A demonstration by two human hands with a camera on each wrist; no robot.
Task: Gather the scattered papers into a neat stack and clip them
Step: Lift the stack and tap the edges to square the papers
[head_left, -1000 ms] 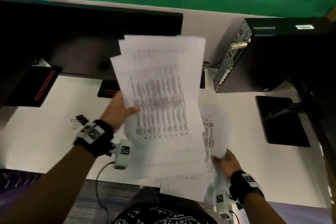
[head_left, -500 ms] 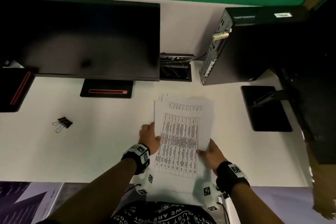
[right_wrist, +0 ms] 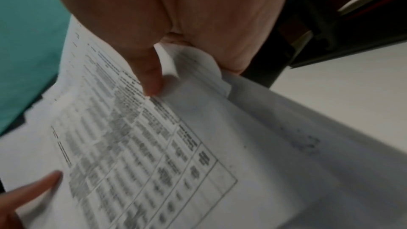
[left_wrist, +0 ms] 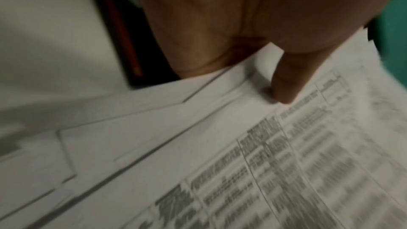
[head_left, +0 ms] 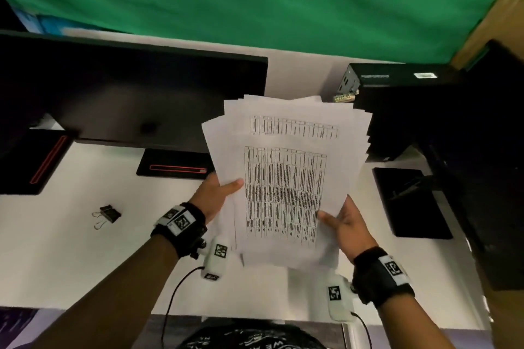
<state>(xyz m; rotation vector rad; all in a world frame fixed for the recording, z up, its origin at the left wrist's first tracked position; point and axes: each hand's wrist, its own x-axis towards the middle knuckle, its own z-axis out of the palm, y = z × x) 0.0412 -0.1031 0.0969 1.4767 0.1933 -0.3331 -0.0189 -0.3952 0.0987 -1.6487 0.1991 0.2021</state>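
Note:
A loose stack of white papers [head_left: 286, 178] printed with tables is held up above the desk, its sheets fanned and uneven at the top. My left hand [head_left: 217, 197] grips the stack's left edge, thumb on the front sheet [left_wrist: 284, 83]. My right hand [head_left: 344, 222] grips the right edge, thumb pressed on the top page [right_wrist: 152, 79], fingers hidden behind. The papers [right_wrist: 154, 154] fill both wrist views. A black binder clip [head_left: 109, 214] lies on the white desk [head_left: 85, 249], far left of my left hand.
A dark monitor [head_left: 127, 96] stands behind on a black base [head_left: 174, 168]. A black computer tower [head_left: 419, 110] stands at the back right, with a flat black stand [head_left: 411, 202] in front of it. A second dark base [head_left: 42, 164] is at far left. Green cloth [head_left: 255, 0] hangs behind.
Half a second ago the stack lay flat on the desk under both hands; now both hands have lifted it upright off the desk. The clip has not moved.

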